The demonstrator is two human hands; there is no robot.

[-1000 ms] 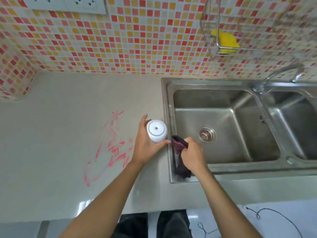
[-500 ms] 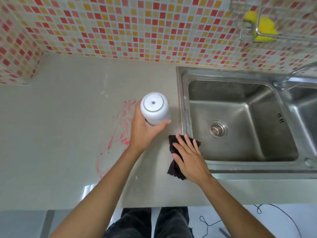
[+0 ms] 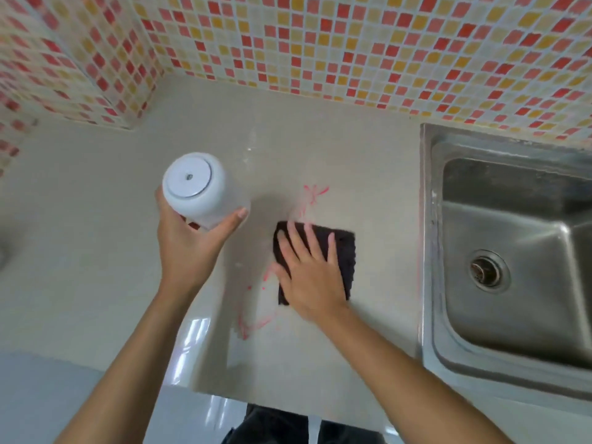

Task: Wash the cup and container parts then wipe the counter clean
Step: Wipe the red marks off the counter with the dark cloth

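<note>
My left hand (image 3: 189, 245) grips a white round container (image 3: 197, 187) and holds it in the air above the beige counter (image 3: 96, 251), left of the stain. My right hand (image 3: 307, 267) lies flat, fingers spread, pressing a dark cloth (image 3: 344, 254) onto the counter. The cloth covers the middle of a red smear (image 3: 312, 195); red marks show above the cloth and below it to the left.
A steel sink (image 3: 512, 251) with a round drain (image 3: 487, 272) lies to the right of the cloth. Mosaic tile walls (image 3: 320, 43) close the counter at the back and left. The counter's front edge runs below my forearms.
My right hand has slid the cloth left from the sink's edge onto the red smear. My left hand has lifted the container and carried it left. The camera has turned left.
</note>
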